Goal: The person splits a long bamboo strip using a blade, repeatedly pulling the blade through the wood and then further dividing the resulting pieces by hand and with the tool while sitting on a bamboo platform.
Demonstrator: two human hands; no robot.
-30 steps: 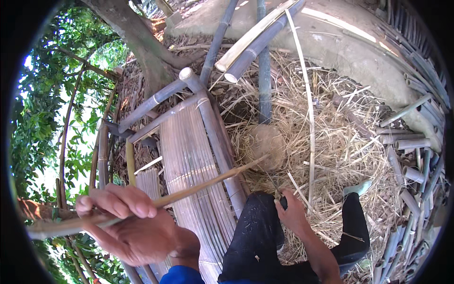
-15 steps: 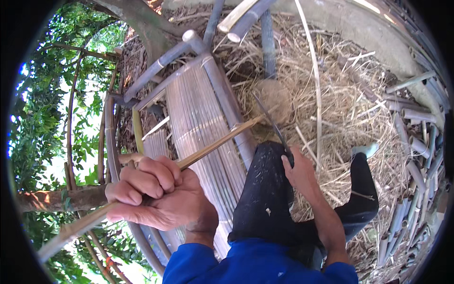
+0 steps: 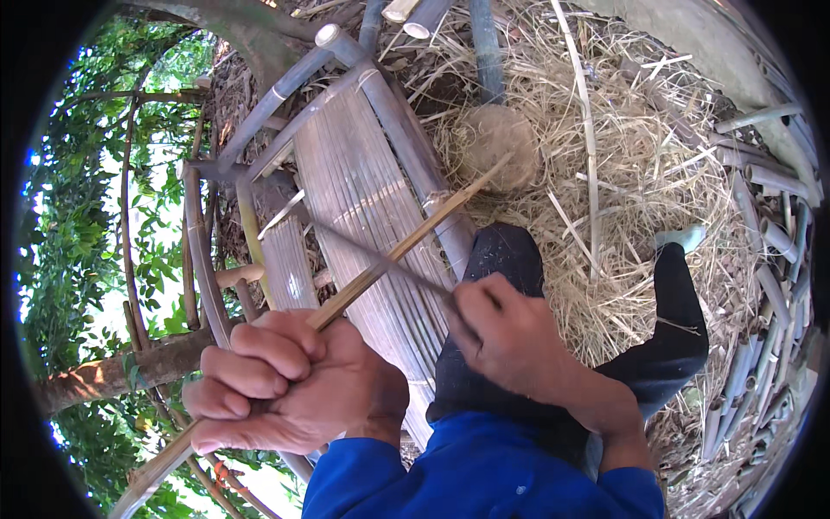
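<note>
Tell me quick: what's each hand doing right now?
Left hand: closed in a fist around a bamboo strip.
Right hand: closed on a knife handle, its thin blade laid across the strip.

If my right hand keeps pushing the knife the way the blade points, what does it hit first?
Probably the bamboo strip gripped by the left hand: the right hand aims its knife at it, though depth is unclear.

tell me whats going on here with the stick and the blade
A person sits among dry straw beside a slatted bamboo panel. The left hand grips a long bamboo strip that slants up toward a round block in the straw. The right hand holds a thin dark blade laid across the strip, meeting it just above the left hand's fingers. Cut bamboo poles lie around.
</note>
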